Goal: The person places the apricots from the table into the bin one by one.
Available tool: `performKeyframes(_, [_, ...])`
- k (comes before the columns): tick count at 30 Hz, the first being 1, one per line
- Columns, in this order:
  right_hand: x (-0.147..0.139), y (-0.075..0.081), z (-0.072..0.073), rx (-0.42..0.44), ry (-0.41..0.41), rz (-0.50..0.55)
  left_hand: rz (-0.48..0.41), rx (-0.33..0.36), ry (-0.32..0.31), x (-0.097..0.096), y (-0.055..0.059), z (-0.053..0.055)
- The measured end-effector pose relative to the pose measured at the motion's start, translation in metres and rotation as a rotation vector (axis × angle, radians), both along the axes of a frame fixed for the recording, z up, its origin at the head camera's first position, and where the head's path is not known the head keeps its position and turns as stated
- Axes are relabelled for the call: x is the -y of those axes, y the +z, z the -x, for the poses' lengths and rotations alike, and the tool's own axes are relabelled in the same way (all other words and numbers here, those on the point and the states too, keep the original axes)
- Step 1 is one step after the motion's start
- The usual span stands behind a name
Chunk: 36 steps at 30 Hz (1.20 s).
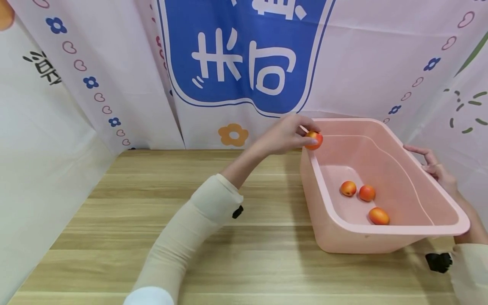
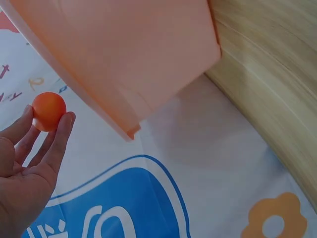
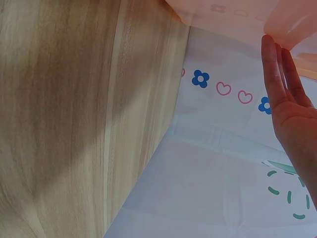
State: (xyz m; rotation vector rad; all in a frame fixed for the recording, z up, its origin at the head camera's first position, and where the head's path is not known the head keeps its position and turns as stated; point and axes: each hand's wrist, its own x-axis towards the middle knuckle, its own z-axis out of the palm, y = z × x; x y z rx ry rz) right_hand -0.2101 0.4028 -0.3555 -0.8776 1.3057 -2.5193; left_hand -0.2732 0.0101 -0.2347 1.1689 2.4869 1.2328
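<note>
My left hand (image 1: pixel 289 134) pinches a small round orange-red fruit (image 1: pixel 314 140) between thumb and fingertips, level with the left rim of the pink plastic basin (image 1: pixel 319 180). The left wrist view shows the fruit (image 2: pixel 49 111) held at the fingertips, apart from the basin wall (image 2: pixel 133 54). Inside the basin, on its floor, lie three similar fruits: one at left (image 1: pixel 348 188), one beside it (image 1: pixel 367 193) and one nearer the front (image 1: pixel 379 216). My right hand (image 1: pixel 438 171) rests against the basin's right outer side. Its fingers (image 3: pixel 271 64) look nearly straight in the right wrist view.
The basin stands on the right part of a wood-grain table (image 1: pixel 244 262). A white printed cloth (image 1: pixel 133 63) hangs behind and along both sides. Black pieces (image 1: pixel 438 262) show beside both forearms.
</note>
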Motion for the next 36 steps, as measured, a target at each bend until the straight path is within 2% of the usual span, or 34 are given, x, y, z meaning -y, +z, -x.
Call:
performKeyframes(5, [0.001,0.001,0.0,0.009,-0.009,0.0,-0.001,0.013,-0.023,-0.014,0.002,-0.001])
performKeyframes(12, [0.005,0.005,-0.003,0.002,-0.061,-0.048,0.011,0.094,-0.062,-0.033,0.002,-0.003])
performKeyframes(18, [0.007,0.007,-0.004,-0.016,-0.028,-0.02,0.042,0.071,-0.078,-0.053,-0.002,-0.005])
performKeyframes(25, [0.008,0.006,-0.004,0.004,-0.067,-0.038,0.081,0.045,-0.149,-0.076,-0.01,-0.009])
performKeyframes(28, [0.008,0.005,-0.004,0.011,-0.078,-0.04,0.108,0.039,-0.162,-0.085,-0.014,-0.011])
performKeyframes(36, [0.006,0.004,-0.002,-0.013,-0.009,0.009,0.17,0.049,-0.19,-0.108,-0.02,-0.013])
